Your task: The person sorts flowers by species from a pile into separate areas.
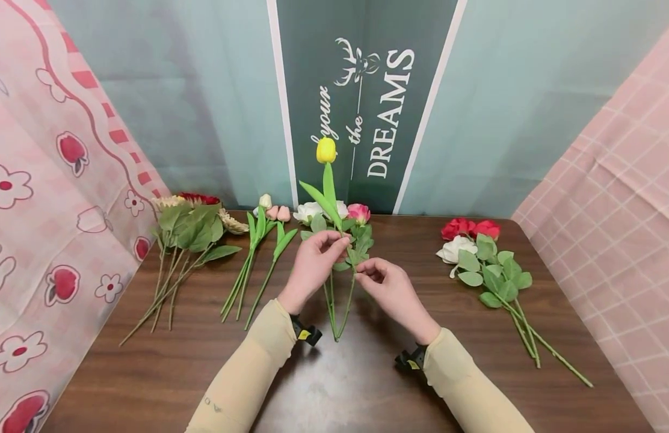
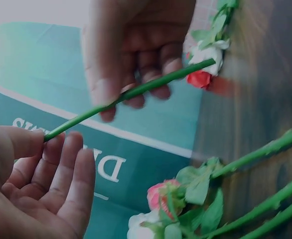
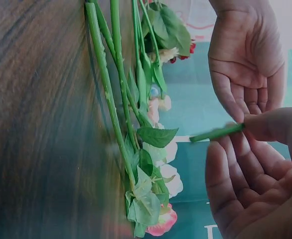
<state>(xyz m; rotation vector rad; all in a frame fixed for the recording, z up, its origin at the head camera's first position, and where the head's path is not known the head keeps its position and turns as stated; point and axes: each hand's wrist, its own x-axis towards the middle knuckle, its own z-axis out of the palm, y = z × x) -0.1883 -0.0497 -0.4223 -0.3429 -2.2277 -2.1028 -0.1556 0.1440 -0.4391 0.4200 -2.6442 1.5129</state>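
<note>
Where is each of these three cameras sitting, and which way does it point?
Head: worn on the head, looking forward and down at the table; both sleeves, left hand and right hand show, holding a yellow tulip.
Left wrist: looks along the left palm toward the right hand.
Right wrist: looks past the right hand to the left hand.
Both wrist views share the tulip's stem and both hands.

Green stem (image 2: 136,92) pinched between left hand (image 2: 34,191) and right hand (image 2: 136,50).
</note>
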